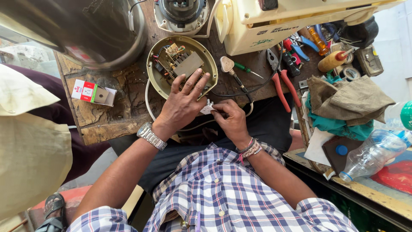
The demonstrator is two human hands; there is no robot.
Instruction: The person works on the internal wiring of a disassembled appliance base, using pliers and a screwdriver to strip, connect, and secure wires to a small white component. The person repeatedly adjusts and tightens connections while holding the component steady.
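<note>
The left hand (pixel 182 103), with a metal watch on its wrist, lies spread with fingers apart over the near edge of a round open appliance base (pixel 181 66) on the worn wooden bench (pixel 107 116); the fingertips rest on the circuit parts inside, and the hand hides the near part of the base. The right hand (pixel 231 120), just to the right and nearer, has its fingers curled together and pinched on a small white part (pixel 207 108), which sits between the two hands at the near edge of the bench; most of that part is covered by fingers, so its shape is hard to make out. A white cord (pixel 148 103) loops from the base and disappears under the hands. Farther right lie a green-handled screwdriver (pixel 244 68) and red-handled pliers (pixel 281 83). A cream appliance (pixel 279 21) and a dark metal pot (pixel 86 30) are cut off by the far edge. A small red and white box (pixel 92 92) sits to the left.
</note>
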